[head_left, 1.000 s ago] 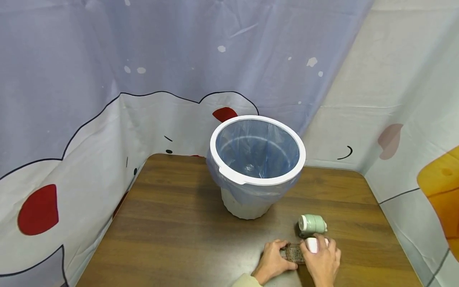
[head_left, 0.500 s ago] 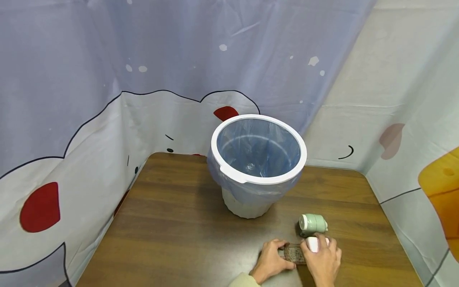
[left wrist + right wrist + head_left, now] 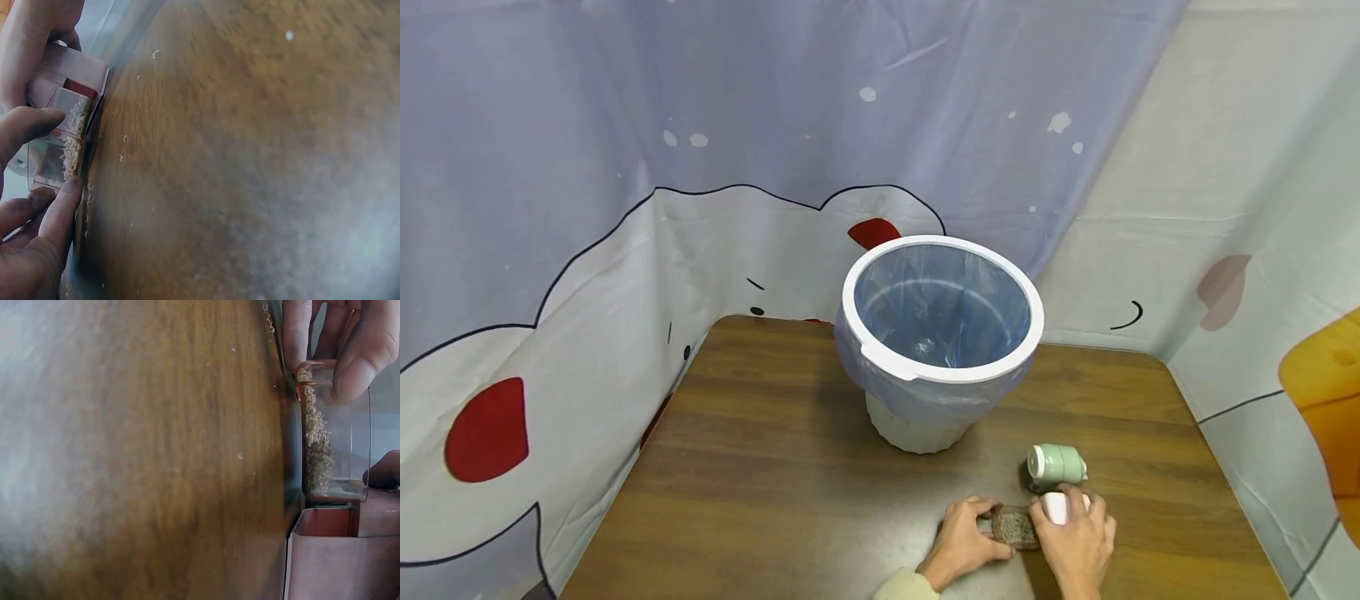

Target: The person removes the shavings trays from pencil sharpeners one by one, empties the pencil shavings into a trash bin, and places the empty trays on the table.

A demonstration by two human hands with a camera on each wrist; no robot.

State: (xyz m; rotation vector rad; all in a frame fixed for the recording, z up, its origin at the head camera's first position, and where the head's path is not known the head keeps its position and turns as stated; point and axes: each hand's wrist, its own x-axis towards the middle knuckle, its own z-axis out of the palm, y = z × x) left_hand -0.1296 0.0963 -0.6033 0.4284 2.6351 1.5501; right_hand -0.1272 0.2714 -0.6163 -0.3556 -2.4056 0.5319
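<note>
Clear, rectangular plastic box (image 3: 353,437) holding pale curly shavings (image 3: 317,447), lying directly between the two hands at the near right of the brown wood-grain table (image 3: 760,500), its long axis running roughly from left to right. Not showing for certain: resting on the wood or hanging just above it. With the left hand (image 3: 966,537), pinching the outer end of the box between thumb and fingers. With the right hand (image 3: 1078,540), gripping a pale pink, boxy housing (image 3: 344,569) with a red-walled opening (image 3: 328,520). Lining up end to end with that housing, the inner end of the box meeting it beside the opening; unable to tell whether fully clear or with the tip inside. Lying nearer to the left hand, by that pinched end, yet with a right fingertip sitting close to the inner end in the right wrist view. Depending mostly, by the look of it, on that one shared line: box toward the left, housing toward the right. Lying just beyond the right hand: pale green cylinder (image 3: 1060,464) with a white end. Standing farther off, beyond and left: white, round, bag-lined bin (image 3: 887,360).
</note>
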